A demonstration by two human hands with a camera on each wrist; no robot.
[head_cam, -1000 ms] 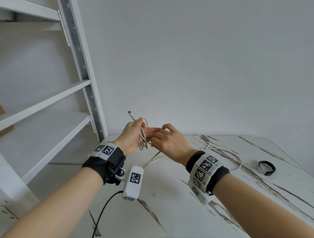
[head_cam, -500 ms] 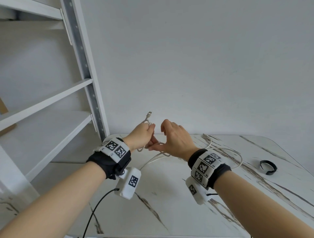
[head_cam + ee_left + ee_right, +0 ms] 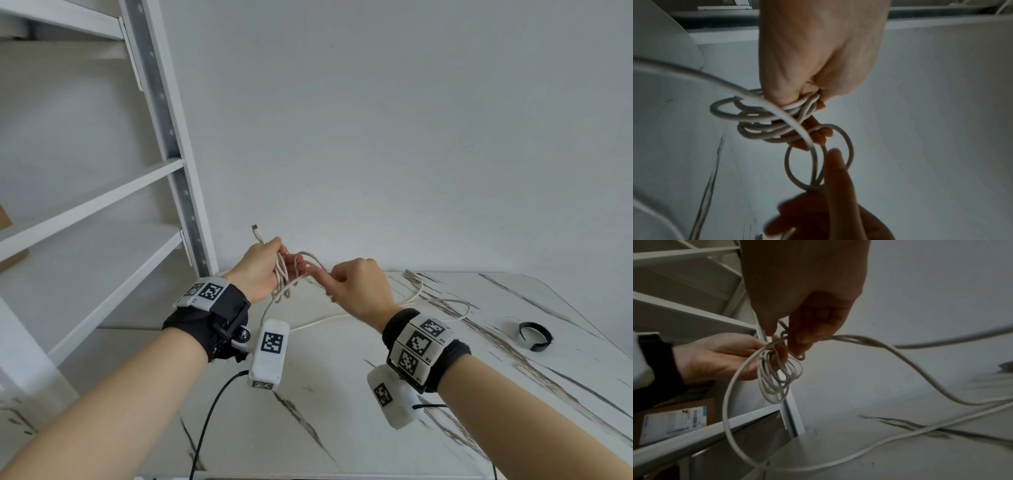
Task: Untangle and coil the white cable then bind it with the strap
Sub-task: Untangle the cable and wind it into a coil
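Looking down from the head view, the left hand [image 3: 262, 270] is raised above the far left corner of the marble-patterned table [image 3: 342, 394], its fingers curled round several small loops of the white cable [image 3: 281, 274], whose plug end sticks up above the thumb; the right hand [image 3: 356, 287], just right of those loops, pinches a strand with the forefinger stretched toward them, and the rest of the cable trails slack over the table behind the right wrist, while the black strap [image 3: 535, 337] lies curled on the table well to the right of both hands, and a white shelf unit [image 3: 164, 137] stands left of the table; at the left wrist, the left hand [image 3: 818, 53] grips the bunched cable [image 3: 756, 120] loops and one loop hangs around the right forefinger; at the right wrist, the right hand [image 3: 805, 288] pinches the cable [image 3: 859, 339] beside the coil, a long loose loop sagging toward the table [image 3: 879, 443]
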